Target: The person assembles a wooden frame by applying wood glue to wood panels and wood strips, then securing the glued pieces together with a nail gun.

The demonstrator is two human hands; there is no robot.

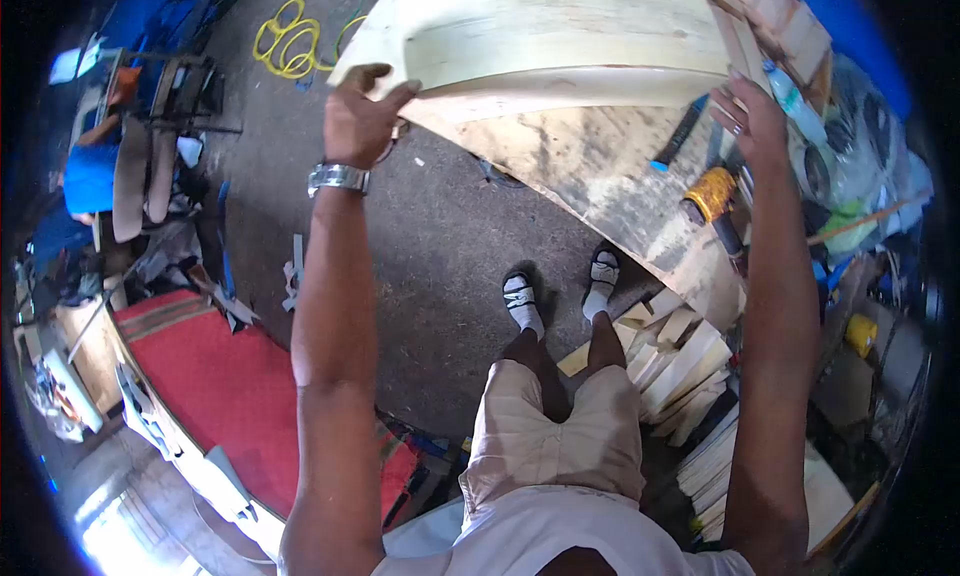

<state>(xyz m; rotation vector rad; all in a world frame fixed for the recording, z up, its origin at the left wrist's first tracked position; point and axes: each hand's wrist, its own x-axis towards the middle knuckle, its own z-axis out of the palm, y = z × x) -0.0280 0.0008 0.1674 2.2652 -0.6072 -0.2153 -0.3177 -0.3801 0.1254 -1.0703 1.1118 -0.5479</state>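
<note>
A pale, curved wooden panel (570,36) lies over the workbench, its near edge bowed. My left hand (362,116), a metal watch on its wrist, is at the panel's left corner. Its thumb reaches that corner while the fingers stand apart from it. At the right corner is my right hand (750,114), with a ring on one finger. Its fingers are spread, and a fingertip meets the panel's edge. Below the panel, on the stained plywood bench top (600,176), lie a dark tool with a blue end (680,134) and a yellow-and-black power tool (710,194).
A plastic bottle (795,101) and clear plastic wrapping lie right of the bench. Wood offcuts (685,371) are piled beside my legs. A red padded piece (225,386) is at lower left. Yellow hose (290,46) coils on the floor. Another person in blue (90,181) is far left.
</note>
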